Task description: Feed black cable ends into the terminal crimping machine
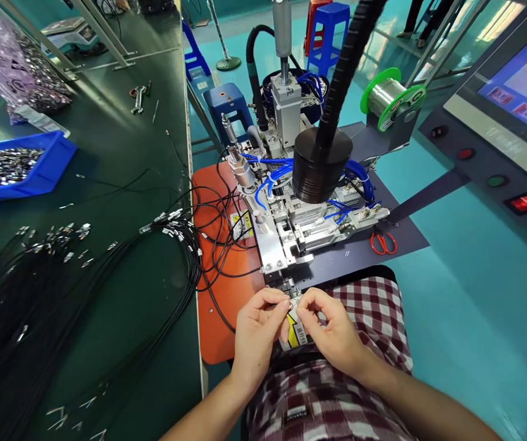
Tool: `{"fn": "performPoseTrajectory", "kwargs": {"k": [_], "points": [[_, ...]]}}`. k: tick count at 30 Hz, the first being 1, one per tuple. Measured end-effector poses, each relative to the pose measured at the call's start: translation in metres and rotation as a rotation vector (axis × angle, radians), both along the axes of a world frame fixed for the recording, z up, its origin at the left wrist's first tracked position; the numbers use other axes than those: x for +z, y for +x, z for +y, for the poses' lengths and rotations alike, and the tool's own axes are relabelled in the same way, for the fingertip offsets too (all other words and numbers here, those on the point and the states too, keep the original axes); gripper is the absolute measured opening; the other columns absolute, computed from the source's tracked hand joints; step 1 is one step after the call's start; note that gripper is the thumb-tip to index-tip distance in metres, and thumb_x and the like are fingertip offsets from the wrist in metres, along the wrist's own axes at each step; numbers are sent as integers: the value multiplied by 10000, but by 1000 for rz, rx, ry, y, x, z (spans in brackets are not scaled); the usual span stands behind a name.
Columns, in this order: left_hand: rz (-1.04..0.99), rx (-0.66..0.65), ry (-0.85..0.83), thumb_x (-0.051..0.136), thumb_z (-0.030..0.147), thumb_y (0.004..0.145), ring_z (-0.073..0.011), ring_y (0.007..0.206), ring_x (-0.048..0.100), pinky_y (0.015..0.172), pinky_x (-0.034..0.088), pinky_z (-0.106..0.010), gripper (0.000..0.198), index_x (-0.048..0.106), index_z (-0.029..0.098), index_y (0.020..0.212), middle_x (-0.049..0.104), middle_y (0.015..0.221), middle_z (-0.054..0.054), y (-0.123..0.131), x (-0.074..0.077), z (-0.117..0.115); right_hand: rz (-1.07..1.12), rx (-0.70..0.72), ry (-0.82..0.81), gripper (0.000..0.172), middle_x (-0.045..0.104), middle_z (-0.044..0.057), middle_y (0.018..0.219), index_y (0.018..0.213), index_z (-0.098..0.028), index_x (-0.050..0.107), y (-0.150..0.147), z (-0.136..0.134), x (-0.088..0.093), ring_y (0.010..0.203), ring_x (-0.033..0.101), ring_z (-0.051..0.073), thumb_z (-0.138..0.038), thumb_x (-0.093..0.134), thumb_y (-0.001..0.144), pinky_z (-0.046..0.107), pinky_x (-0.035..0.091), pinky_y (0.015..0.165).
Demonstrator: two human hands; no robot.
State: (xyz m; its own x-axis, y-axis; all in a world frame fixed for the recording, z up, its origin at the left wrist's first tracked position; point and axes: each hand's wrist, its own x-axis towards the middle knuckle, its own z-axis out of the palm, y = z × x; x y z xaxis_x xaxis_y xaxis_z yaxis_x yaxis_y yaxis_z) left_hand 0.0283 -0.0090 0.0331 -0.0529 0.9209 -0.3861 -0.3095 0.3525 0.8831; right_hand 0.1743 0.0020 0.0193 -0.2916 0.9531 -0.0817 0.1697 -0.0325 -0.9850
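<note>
My left hand (258, 334) and my right hand (334, 331) are side by side at the front edge of a metal bench machine (312, 226). Thumb and forefinger are pinched together on each. Whatever sits between the fingertips is too small to make out. Just beneath the fingers shows a yellow and white warning label (296, 331), partly covered by them. A small metal fixture (288, 283) of the machine lies right beyond the fingertips. Black cables (217, 245) run across the orange board (220, 324) to the left of my left hand.
On the dark green table (162, 343) lie bundled black cables (185, 294) with metal ends, a blue tray (29, 165) of small metal parts and wrenches (139, 98). Red-handled scissors (383, 243), a solder wire spool (390, 98) and a control panel (497, 141) stand right. A black hose nozzle (321, 165) overhangs the machine.
</note>
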Motion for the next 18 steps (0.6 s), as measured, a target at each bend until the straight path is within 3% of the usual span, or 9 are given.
{"fn": "performPoseTrajectory", "kwargs": {"k": [4, 10, 13, 18], "points": [[30, 11, 43, 678, 295, 813, 3, 436, 393, 442, 271, -194, 190, 573, 148, 752, 554, 809, 30, 1, 0, -2, 1, 3, -12, 151, 542, -9, 736, 783, -197, 517, -1, 1, -1, 652, 490, 123, -235, 508, 929, 247, 411, 611], [9, -129, -45, 654, 350, 828, -41, 460, 340, 459, 248, -177, 212, 593, 162, 906, 414, 493, 89, -4, 1, -1, 9, 6, -17, 158, 548, -5, 740, 788, -199, 521, -2, 4, -5, 653, 498, 126, -252, 505, 936, 248, 410, 603], [-11, -186, -110, 703, 356, 776, -33, 451, 318, 446, 229, -165, 259, 602, 144, 886, 418, 485, 90, -7, 2, 2, -8, 2, 55, 147, 563, 7, 771, 795, -197, 545, 1, 6, -3, 687, 521, 137, -241, 515, 932, 259, 425, 632], [46, -151, -102, 719, 369, 746, -38, 437, 353, 436, 266, -165, 271, 595, 140, 820, 444, 492, 80, -6, 6, 4, -41, 15, 95, 92, 593, 16, 782, 847, -200, 601, 13, 17, 7, 696, 547, 149, -239, 551, 914, 273, 440, 638]]}}
